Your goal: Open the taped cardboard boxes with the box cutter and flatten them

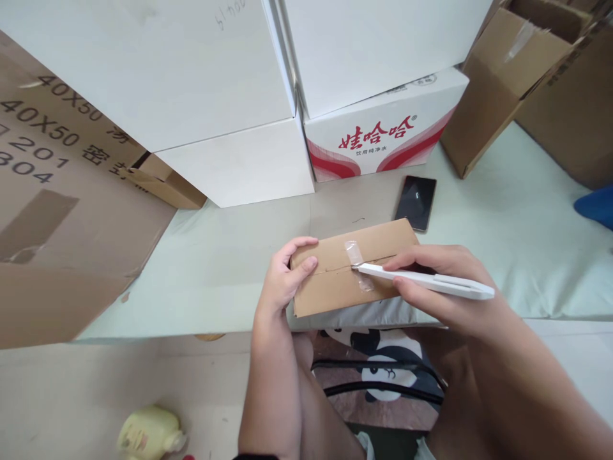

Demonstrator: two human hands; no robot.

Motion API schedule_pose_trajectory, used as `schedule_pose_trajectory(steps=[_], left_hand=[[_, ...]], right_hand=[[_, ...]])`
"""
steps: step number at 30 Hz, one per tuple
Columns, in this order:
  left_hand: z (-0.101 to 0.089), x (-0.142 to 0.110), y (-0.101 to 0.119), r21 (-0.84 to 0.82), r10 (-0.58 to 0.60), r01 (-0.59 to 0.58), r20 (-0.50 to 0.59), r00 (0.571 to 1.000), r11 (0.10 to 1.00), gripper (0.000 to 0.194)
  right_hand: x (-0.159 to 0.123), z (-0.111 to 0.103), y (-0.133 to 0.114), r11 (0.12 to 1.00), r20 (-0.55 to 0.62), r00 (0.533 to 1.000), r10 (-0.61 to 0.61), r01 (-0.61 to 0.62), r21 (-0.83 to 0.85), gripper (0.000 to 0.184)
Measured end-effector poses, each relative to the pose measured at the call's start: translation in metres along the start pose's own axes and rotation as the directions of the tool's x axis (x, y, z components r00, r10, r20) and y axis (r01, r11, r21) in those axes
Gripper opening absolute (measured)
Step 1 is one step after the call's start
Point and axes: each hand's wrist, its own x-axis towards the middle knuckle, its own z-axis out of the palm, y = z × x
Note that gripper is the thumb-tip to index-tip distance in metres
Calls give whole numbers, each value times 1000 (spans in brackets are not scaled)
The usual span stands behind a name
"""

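A small brown cardboard box [330,287] rests at the front edge of the table, its long top seam facing me. Clear tape [354,252] crosses the middle of that seam. My left hand [287,271] grips the box's left end, thumb on top and fingers around the far side. In my right hand [440,275] is a white utility knife [431,282], pinched between thumb and fingers. Its tip touches the tape at the seam. The blade itself is too small to make out clearly.
A dark phone [416,203] lies behind the box. White cartons [239,166], one with red print [378,140], stand along the back. Large brown cartons stand left [57,191] and right [498,89]. A yellow bottle [148,434] lies on the floor.
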Motion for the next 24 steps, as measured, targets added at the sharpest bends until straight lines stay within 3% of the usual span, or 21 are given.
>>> schedule_pose_trajectory(steps=[12,16,18,19,20,22,23,24], left_hand=[[-1,1,-3,17,5,-5,7,1000,1000,51],[-1,0,-3,49,16,-17,12,1000,999,52],[-2,-1,-3,67,19,-20,13,1000,998,52],[-2,-1,-4,78,22,-23,14,1000,997,52],[-3,-1,-5,90,36,-37,19,999,995,52],[-6,0,-7,118,103,-108,53,993,987,54],[-9,0,-8,128,153,-163,83,985,978,57],[-11,1,-9,133,205,-220,118,972,966,62]], right_hand=[[-1,-3,2,998,-47,998,36,-38,-40,10],[-3,-1,6,995,-103,990,101,-102,-6,9],[-3,-2,13,991,-197,975,104,-86,100,9],[-3,-4,17,985,-309,949,66,-13,170,10],[-2,-6,21,968,-452,892,15,100,229,9],[0,-12,26,922,-719,695,2,277,270,7],[1,-15,28,920,-807,590,35,296,257,11],[1,-17,30,940,-841,534,85,236,245,15]])
